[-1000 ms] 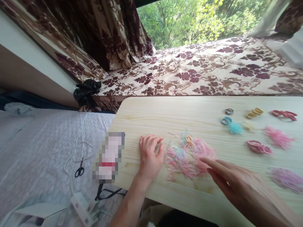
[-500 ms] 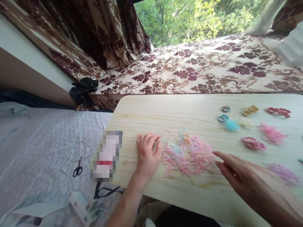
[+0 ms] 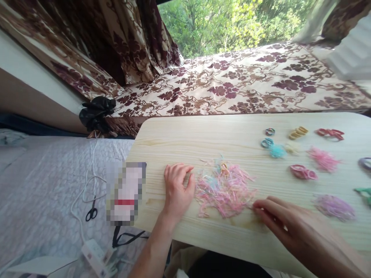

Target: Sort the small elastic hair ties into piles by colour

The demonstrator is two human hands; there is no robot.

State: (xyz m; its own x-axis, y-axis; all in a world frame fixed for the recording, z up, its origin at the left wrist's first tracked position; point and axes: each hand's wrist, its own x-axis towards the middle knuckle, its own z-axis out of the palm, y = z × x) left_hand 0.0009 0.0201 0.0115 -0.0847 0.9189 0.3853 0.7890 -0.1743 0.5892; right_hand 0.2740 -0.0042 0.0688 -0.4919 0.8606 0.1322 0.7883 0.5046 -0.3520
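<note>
In the middle of our surface lies a loose heap of mixed strands, thin, crinkly, mostly pink, with a yellow ring nested near its far edge. We judge the step in hand to be picking at this heap; the next move calls for a light pinch, as it looks tangled. Our right hand has its fingers nearly together at the heap's right edge; we cannot tell whether they grip anything. Our left hand rests just beside the heap, fingers loosely curled, holding nothing visible. Farther right lie a fluffy pink tuft, a lilac tuft and looped red bands.
</note>
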